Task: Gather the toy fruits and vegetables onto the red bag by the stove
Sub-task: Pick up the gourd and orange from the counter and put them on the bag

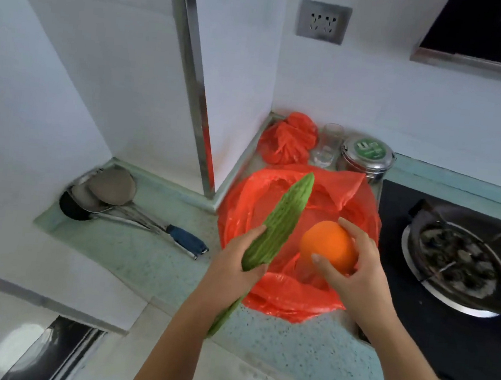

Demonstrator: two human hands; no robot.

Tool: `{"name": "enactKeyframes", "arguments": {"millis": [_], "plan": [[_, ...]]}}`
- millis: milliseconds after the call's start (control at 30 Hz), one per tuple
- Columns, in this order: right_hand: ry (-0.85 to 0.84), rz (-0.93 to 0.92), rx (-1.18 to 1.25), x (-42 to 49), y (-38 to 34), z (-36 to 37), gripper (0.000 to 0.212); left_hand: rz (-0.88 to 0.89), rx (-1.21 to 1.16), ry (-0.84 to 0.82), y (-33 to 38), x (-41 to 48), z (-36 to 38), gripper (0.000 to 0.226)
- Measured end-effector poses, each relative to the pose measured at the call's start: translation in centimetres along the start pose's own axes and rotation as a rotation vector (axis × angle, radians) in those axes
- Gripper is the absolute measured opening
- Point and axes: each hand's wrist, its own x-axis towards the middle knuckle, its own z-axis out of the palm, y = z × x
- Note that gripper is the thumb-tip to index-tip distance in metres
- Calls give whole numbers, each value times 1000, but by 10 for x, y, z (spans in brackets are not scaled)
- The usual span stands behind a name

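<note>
Holding both items over red bag [240, 216] — left hand [237, 268] wrapped round bitter gourd [280, 220], long axis running away from hand toward corner; right hand [354, 270] cupping orange [328, 246]. Bag spread directly beneath hands, stove [416, 297] just right of right hand. Tin lid [368, 149] beyond — green label, writing unreadable.

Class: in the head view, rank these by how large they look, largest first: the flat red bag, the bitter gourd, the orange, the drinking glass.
1. Red bag
2. Bitter gourd
3. Orange
4. Glass, though it stands farther from the camera, so its true size against the orange is unsure.
</note>
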Motion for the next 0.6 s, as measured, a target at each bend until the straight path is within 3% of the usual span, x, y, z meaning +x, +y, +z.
{"name": "enactKeyframes", "arguments": {"millis": [267,600], "plan": [[98,73,-36,25,11,1,64,116,207,-188,-3,60,10,63],[155,186,-25,64,44,-12,66,201,442,-309,-19,132,41,64]]}}
